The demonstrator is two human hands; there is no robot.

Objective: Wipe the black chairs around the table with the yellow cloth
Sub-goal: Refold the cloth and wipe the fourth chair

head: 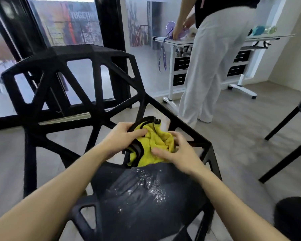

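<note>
Yellow cloth (154, 143) between both hands

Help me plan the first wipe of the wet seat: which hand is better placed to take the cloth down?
Right, probably. The right hand lies over the cloth nearest the wet seat; the left hand only grips its black edge.

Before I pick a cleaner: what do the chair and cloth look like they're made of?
Chair: probably moulded plastic, possibly coated metal; matte black, one-piece lattice of triangular openings. Cloth: soft fuzzy fabric, likely microfibre, yellow with black edging; it bunches in folds between both hands.
</note>
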